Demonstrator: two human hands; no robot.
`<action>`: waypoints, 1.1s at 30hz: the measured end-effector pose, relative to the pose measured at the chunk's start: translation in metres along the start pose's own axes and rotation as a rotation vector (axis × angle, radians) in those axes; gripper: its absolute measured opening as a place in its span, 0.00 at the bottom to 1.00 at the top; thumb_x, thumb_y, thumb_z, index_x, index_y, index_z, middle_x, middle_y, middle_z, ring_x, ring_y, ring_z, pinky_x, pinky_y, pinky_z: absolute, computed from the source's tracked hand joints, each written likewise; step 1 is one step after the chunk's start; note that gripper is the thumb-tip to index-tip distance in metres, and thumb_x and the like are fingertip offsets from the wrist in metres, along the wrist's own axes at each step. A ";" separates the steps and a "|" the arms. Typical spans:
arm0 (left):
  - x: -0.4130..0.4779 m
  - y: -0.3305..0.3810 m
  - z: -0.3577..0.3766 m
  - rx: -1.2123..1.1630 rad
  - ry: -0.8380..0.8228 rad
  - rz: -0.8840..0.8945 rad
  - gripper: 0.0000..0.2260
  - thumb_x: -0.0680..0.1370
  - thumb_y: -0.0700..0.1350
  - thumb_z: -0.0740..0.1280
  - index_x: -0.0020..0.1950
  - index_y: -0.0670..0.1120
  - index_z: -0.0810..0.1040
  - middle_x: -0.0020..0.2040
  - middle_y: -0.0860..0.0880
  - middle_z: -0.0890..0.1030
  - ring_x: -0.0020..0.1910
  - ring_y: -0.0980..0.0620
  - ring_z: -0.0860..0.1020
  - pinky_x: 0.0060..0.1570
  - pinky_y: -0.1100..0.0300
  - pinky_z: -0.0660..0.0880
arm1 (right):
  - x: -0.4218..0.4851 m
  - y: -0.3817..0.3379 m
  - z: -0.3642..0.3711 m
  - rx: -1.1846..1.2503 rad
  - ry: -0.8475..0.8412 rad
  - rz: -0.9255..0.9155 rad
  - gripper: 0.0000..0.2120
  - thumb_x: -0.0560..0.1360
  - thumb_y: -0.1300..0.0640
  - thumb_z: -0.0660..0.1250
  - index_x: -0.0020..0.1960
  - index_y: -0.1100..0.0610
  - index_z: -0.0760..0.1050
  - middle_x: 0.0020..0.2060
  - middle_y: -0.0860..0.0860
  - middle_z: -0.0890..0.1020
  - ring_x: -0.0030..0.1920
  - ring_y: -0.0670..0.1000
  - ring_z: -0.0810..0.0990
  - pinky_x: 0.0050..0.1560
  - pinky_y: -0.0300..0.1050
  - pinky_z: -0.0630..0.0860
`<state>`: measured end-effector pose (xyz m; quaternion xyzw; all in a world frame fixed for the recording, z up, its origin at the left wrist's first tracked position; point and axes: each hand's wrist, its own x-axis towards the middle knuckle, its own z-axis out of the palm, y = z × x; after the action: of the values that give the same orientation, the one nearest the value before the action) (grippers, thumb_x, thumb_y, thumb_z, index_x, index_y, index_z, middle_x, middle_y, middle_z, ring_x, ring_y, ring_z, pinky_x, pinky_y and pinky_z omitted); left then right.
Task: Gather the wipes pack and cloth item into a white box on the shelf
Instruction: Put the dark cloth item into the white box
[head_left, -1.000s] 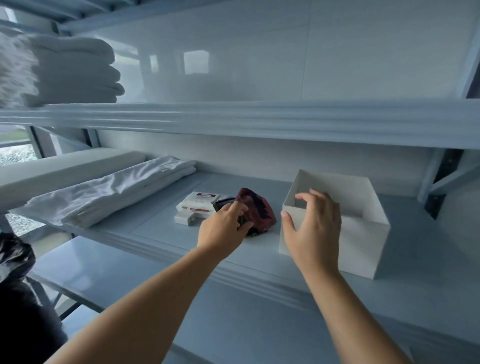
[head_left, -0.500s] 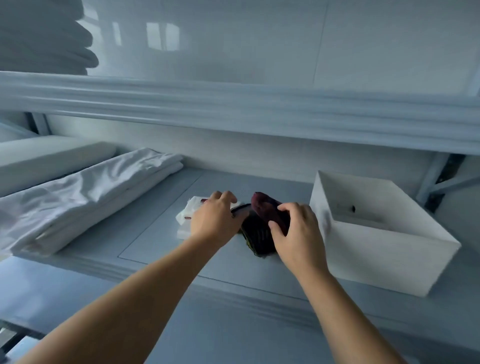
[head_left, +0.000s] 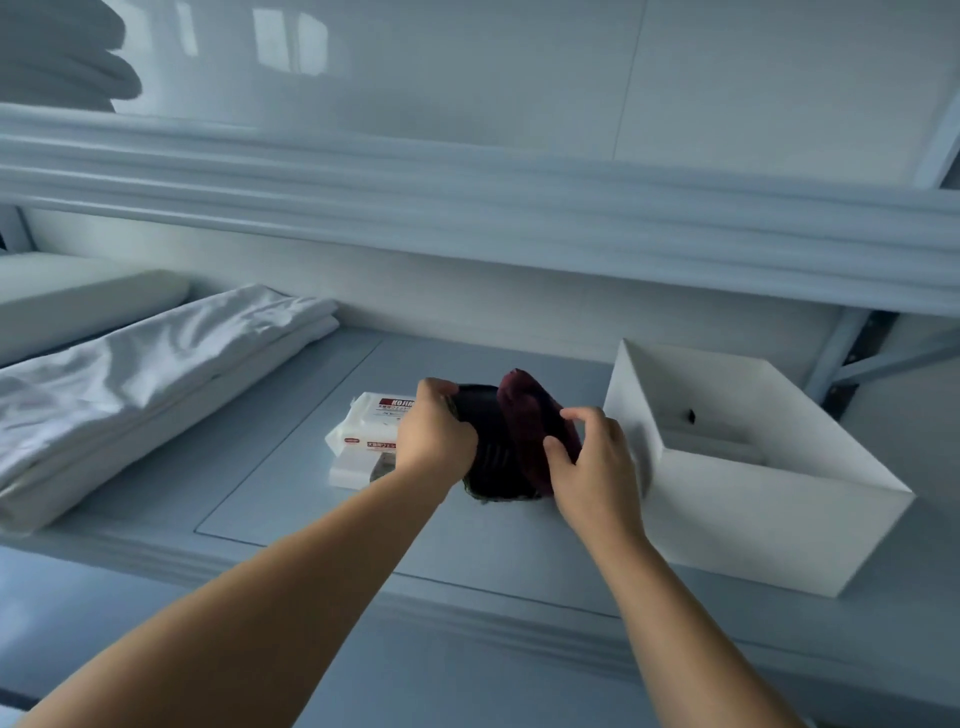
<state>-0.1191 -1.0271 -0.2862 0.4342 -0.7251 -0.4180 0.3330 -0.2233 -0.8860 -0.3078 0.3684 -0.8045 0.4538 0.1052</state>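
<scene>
A dark maroon and black cloth item (head_left: 511, 434) sits in the middle of the shelf (head_left: 291, 499). My left hand (head_left: 434, 439) grips its left side, fingers curled over the top edge. My right hand (head_left: 592, 462) holds its right side between thumb and fingers. Behind my left hand lies a white wipes pack (head_left: 371, 423) with a red label, resting on a second flat white pack. The white box (head_left: 779, 512) stands open-topped to the right of the cloth, with a small dark speck inside.
Folded white sheets (head_left: 140, 384) lie along the left of the shelf, with a white cushion (head_left: 62, 296) behind them. An upper shelf (head_left: 467, 208) overhangs closely, carrying folded towels (head_left: 62, 57) at top left. A metal bracket (head_left: 867, 353) stands behind the box.
My right hand left the white box's rim and moved left onto the cloth item. Both hands now hold the cloth. The view shifted, so the box appears further right.
</scene>
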 end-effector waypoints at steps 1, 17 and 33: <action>0.001 0.003 -0.003 -0.007 0.003 0.006 0.20 0.74 0.36 0.60 0.62 0.55 0.69 0.43 0.46 0.78 0.41 0.44 0.79 0.27 0.57 0.71 | 0.002 0.001 0.000 0.024 -0.014 0.032 0.18 0.78 0.53 0.69 0.66 0.52 0.71 0.62 0.52 0.77 0.60 0.53 0.77 0.53 0.40 0.69; -0.006 0.014 -0.021 -0.035 0.118 0.196 0.19 0.78 0.37 0.60 0.61 0.59 0.71 0.41 0.59 0.77 0.37 0.53 0.78 0.29 0.58 0.70 | 0.013 -0.024 -0.008 0.307 -0.037 0.187 0.26 0.77 0.60 0.67 0.73 0.48 0.68 0.68 0.45 0.77 0.67 0.47 0.76 0.62 0.39 0.71; -0.001 0.051 -0.017 -0.359 0.109 0.401 0.17 0.79 0.38 0.62 0.60 0.59 0.77 0.46 0.60 0.80 0.42 0.73 0.75 0.35 0.78 0.66 | 0.029 -0.044 -0.052 0.499 0.138 0.168 0.30 0.72 0.67 0.67 0.69 0.42 0.72 0.59 0.42 0.81 0.58 0.44 0.81 0.63 0.53 0.79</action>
<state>-0.1222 -1.0173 -0.2335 0.2378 -0.6919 -0.4418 0.5191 -0.2219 -0.8727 -0.2347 0.2832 -0.6864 0.6692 0.0279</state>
